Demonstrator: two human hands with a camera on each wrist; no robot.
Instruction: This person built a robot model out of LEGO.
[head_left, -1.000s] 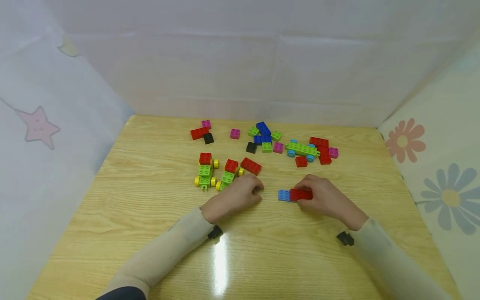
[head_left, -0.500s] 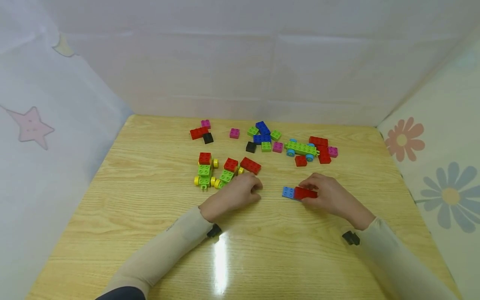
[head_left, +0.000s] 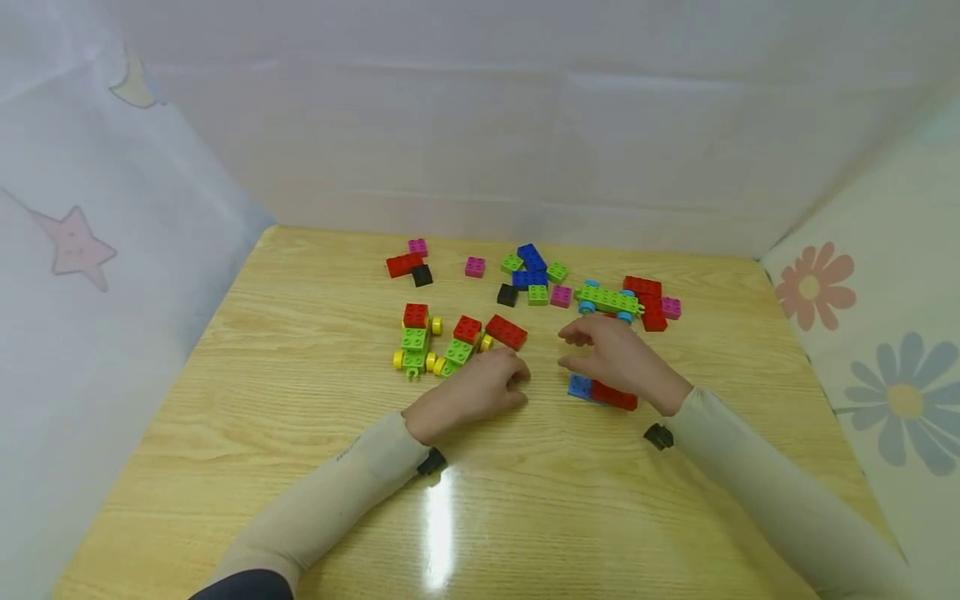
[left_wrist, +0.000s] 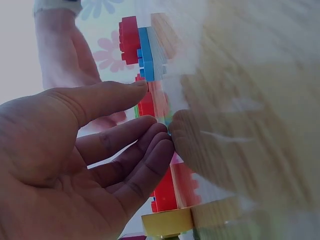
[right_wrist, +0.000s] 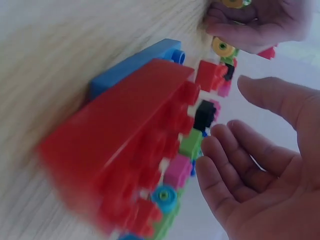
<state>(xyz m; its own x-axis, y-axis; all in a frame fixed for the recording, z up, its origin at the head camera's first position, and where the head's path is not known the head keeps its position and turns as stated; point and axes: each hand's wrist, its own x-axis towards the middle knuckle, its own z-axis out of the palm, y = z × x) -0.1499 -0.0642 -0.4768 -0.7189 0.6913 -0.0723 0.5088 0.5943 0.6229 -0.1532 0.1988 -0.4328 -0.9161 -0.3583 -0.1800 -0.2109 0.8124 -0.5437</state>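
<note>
A long red brick (head_left: 617, 397) sits on a light blue brick (head_left: 579, 386), whose bare left end shows its studs. Over and just behind this pair hovers my right hand (head_left: 617, 357), its fingers spread from the thumb and holding nothing. In the right wrist view a gap separates the right hand (right_wrist: 270, 155) from the red brick (right_wrist: 120, 120). My left hand (head_left: 476, 387) rests on the table with fingers loosely bent and nothing in them. Close beyond it stands a green wheeled car with a red brick on top (head_left: 459, 346), partly hidden by that hand.
A second yellow-wheeled car (head_left: 414, 342) stands at left. Behind the hands lie a red brick (head_left: 506, 332), a green car base with blue wheels (head_left: 609, 300), stacked red bricks (head_left: 651, 304), dark blue bricks (head_left: 531, 268), black bricks (head_left: 507, 294) and several small pink and green ones.
My right hand has let go of the red and blue bricks and moved up and away toward the back. Before that, the pair shifted slightly right. The left hand has stayed put.
</note>
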